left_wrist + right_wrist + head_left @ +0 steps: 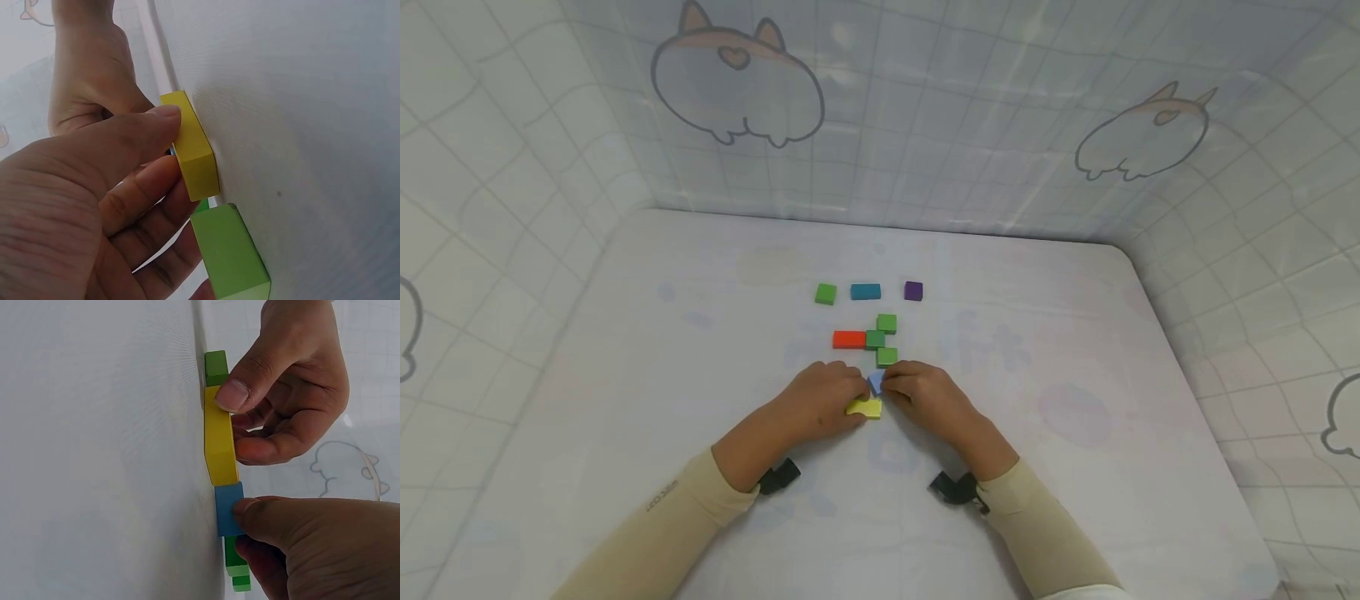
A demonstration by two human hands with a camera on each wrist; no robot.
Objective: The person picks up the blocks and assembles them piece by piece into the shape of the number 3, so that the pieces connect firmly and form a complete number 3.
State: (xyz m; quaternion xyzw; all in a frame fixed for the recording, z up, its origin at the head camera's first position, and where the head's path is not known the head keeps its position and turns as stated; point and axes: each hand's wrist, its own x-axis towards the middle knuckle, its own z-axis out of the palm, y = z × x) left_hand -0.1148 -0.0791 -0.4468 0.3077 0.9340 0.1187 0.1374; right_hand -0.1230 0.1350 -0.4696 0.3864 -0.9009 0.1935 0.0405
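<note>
My left hand (827, 398) pinches a yellow oblong block (867, 409) on the white surface, its thumb on the near face in the left wrist view. Fingertips of my right hand (928, 398) grip a small blue block (229, 512), tilted in the head view, just beyond the yellow one's right end. At the other end of the yellow block is a green block (230, 250), hidden by my left hand in the head view. Farther out, a red oblong block (849, 340) adjoins a dark green block (875, 340), which has lighter green blocks (887, 323) at its right corners.
Farther back, a green block (825, 294), a teal oblong block (866, 292) and a purple block (913, 291) stand apart in a row. Grid-patterned curtains (925, 125) with animal drawings rise behind and beside the white tabletop (1037, 333).
</note>
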